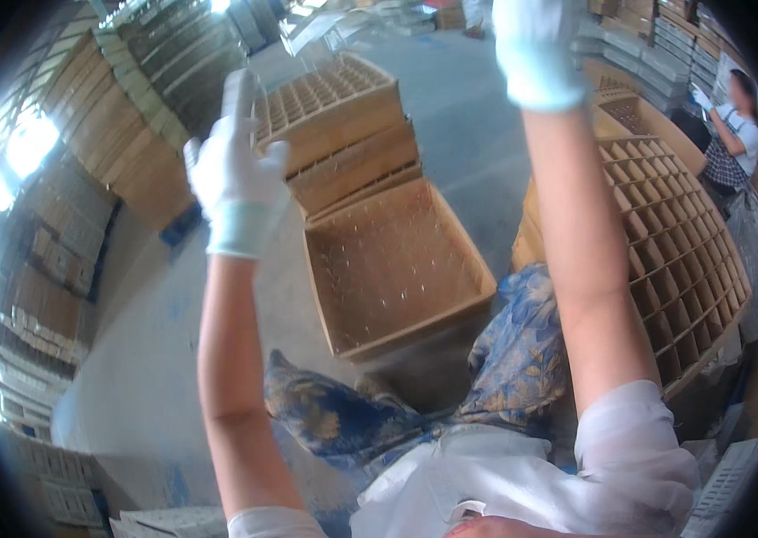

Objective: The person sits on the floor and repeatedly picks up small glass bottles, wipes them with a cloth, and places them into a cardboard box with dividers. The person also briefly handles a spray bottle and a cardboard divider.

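My left hand (237, 161) wears a white knit glove with a pale green cuff. It is raised, fingers apart, with nothing seen in it, in front of the left side of a cardboard box with a grid of dividers (328, 91). My right hand (540, 50), gloved alike, reaches far forward; its fingers are cut off by the top edge, so any hold is hidden. Between my knees and the divided box lies an open cardboard box (392, 262), its bottom strewn with small bright specks. A second cardboard divider grid (674, 249) fills a box beside my right forearm.
Stacked cartons (123, 134) on a blue pallet (180, 222) rise at the left. Clear plastic-like sheeting (318, 30) lies beyond the divided box. At the far right a person (732, 131) sits by another open carton (648, 124). Grey concrete floor (466, 121) runs between.
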Tool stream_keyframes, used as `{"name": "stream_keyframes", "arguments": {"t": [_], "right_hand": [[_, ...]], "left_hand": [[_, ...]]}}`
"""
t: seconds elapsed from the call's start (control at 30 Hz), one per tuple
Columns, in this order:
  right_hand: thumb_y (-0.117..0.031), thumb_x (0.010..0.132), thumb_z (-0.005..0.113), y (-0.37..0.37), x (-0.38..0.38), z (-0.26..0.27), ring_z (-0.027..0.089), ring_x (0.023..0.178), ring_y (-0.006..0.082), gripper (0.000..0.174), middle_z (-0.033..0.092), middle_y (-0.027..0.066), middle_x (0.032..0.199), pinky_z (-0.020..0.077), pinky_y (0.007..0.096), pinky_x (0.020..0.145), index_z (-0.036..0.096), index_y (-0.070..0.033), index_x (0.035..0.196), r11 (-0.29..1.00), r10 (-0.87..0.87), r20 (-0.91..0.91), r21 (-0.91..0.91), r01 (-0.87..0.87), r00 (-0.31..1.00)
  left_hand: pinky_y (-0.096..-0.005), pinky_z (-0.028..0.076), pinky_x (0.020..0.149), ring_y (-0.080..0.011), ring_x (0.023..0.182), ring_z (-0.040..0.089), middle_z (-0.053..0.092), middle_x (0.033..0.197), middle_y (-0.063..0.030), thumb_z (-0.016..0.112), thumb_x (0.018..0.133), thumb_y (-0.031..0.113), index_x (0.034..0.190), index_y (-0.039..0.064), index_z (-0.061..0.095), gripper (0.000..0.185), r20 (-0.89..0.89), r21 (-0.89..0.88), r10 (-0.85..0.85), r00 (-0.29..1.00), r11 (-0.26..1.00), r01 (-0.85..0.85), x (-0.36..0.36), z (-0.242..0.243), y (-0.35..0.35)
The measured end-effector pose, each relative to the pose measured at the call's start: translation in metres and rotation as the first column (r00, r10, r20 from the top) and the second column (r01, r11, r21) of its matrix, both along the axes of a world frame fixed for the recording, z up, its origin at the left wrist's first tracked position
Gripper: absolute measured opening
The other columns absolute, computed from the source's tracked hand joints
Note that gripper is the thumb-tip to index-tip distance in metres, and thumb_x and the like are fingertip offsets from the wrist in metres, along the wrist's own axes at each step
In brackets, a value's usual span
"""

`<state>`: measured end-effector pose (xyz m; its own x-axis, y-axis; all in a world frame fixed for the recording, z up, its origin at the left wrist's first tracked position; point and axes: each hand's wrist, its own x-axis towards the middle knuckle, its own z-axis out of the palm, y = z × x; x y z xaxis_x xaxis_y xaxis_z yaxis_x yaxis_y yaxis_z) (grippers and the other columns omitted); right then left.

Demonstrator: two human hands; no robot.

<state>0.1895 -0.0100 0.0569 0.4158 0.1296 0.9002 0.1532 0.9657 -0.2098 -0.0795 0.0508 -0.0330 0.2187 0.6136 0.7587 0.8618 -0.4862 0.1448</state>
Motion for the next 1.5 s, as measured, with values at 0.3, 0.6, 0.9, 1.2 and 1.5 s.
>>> {"name": "stream_keyframes", "arguments": {"t": [0.3, 0.6, 0.9, 1.2, 1.5], "right_hand": [[-0.040, 0.099, 0.073, 0.011, -0.017, 0.071, 0.057, 0.085, 0.0083, 0.048, 0.061, -0.0021, 0.094, 0.0471, 0.0257, 0.075, 0.063, -0.001, 0.127, 0.984, 0.165, 0.028, -0.077, -0.162, 0.986], [-0.034, 0.104, 0.068, 0.002, -0.015, 0.075, 0.064, 0.099, 0.0105, 0.037, 0.070, 0.0019, 0.108, 0.0502, 0.0260, 0.087, 0.067, -0.002, 0.122, 0.956, 0.293, 0.276, -0.088, -0.279, 0.915], [-0.028, 0.106, 0.064, -0.024, -0.003, 0.048, 0.066, 0.087, 0.0108, 0.026, 0.069, 0.0026, 0.100, 0.0557, 0.0274, 0.078, 0.067, -0.005, 0.118, 0.666, 0.741, 0.151, -0.288, -0.688, 0.654], [-0.011, 0.109, 0.052, 0.005, -0.038, -0.004, 0.070, 0.104, 0.0181, 0.023, 0.074, 0.0057, 0.109, 0.0572, 0.0350, 0.095, 0.071, -0.001, 0.117, 0.803, 0.570, 0.165, -0.317, -0.504, 0.805], [-0.012, 0.106, 0.058, 0.003, -0.050, -0.021, 0.075, 0.097, 0.0169, 0.020, 0.079, 0.0052, 0.098, 0.0614, 0.0326, 0.088, 0.077, -0.005, 0.102, 0.904, 0.418, 0.224, -0.201, -0.378, 0.881]], "left_hand": [[-0.0473, 0.050, 0.111, -0.0294, 0.132, 0.053, 0.037, 0.152, -0.0172, 0.091, 0.079, 0.025, 0.167, 0.024, 0.026, 0.109, -0.092, 0.697, -0.479, 0.873, 0.595, 0.400, 0.038, 0.091, -0.022], [-0.0279, 0.044, 0.047, -0.0173, 0.058, 0.061, 0.076, 0.095, -0.0155, 0.054, 0.106, 0.044, 0.153, 0.003, 0.045, 0.064, 0.757, 0.059, -0.654, 0.001, 0.071, 0.996, 0.024, 0.102, -0.030], [-0.0228, 0.059, 0.062, -0.0130, 0.078, 0.073, 0.075, 0.109, -0.0187, 0.067, 0.093, 0.017, 0.159, 0.000, 0.038, 0.074, 0.477, 0.244, -0.772, 0.420, 0.575, 0.781, 0.043, 0.083, -0.066], [-0.0226, 0.035, 0.046, -0.0098, 0.051, 0.047, 0.068, 0.076, -0.0100, 0.060, 0.100, 0.018, 0.160, -0.007, 0.032, 0.071, 0.626, 0.160, -0.729, 0.276, 0.467, 0.870, 0.047, 0.071, -0.082], [-0.0211, 0.033, 0.043, -0.0059, 0.051, 0.046, 0.071, 0.082, -0.0107, 0.058, 0.099, 0.015, 0.160, -0.005, 0.033, 0.069, 0.625, 0.163, -0.743, 0.238, 0.423, 0.891, 0.040, 0.058, -0.069]]}}
